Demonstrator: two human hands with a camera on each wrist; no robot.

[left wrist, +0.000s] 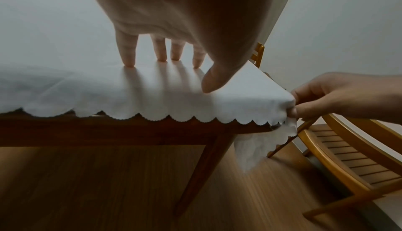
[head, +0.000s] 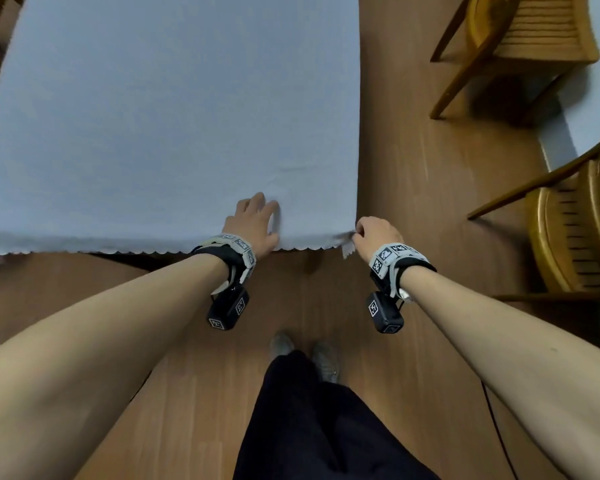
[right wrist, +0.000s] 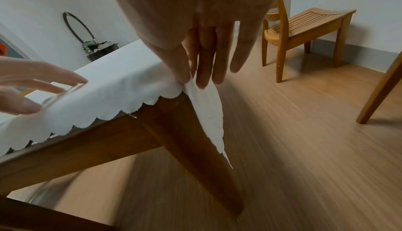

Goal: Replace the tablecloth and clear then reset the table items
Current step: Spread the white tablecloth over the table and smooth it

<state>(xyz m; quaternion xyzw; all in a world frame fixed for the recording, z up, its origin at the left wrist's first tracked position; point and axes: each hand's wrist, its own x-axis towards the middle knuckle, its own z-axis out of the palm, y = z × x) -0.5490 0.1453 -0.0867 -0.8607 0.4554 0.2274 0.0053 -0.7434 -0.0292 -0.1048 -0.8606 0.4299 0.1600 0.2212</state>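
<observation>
A white tablecloth (head: 160,116) of smooth woven fabric with a scalloped hem covers the top of the wooden table (left wrist: 135,133). All positions below refer to the near right corner of that table.

The left hand (head: 255,220) lies on the cloth just left of the corner, fingers (left wrist: 128,52) straight and spread, their tips pressing the fabric flat; the thumb points toward the corner.

The right hand (head: 374,233) is at the corner itself. Its thumb and fingers (right wrist: 204,66) pinch the cloth where it folds over the edge. Below the pinch, a pointed flap of cloth hangs down alongside the angled, dark-stained table leg (right wrist: 191,148).

Beyond the corner to the right, two slatted light-wood chairs (head: 534,36) stand on the wood-plank floor (head: 413,150), well apart from the table.
</observation>
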